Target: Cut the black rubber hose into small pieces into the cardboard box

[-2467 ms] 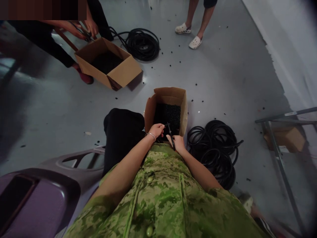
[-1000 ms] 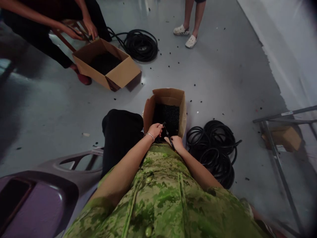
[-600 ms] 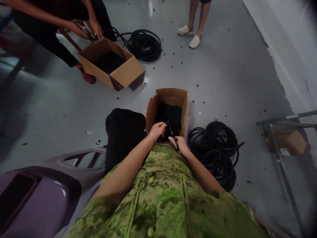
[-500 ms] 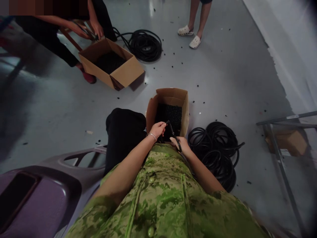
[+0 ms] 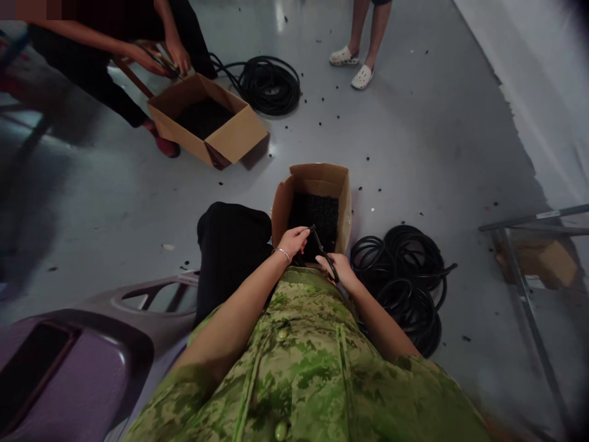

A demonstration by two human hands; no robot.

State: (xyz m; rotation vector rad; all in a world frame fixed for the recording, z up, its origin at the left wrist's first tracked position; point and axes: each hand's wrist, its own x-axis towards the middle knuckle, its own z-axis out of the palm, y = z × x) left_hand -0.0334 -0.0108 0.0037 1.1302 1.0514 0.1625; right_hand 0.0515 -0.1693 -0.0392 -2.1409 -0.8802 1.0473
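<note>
One pair of scissors (image 5: 321, 248), slanting forward-left
Left hand (image 5: 294, 240) pinches black tubing (image 5: 313, 228); right hand (image 5: 339, 269) grips the scissors (side label (image 5: 534, 282) too small to read).

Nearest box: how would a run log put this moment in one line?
left hand: pinches black piece; right hand: holds scissors-like tool; nearest box: open, black bits inside; coiled hose: on floor
</note>
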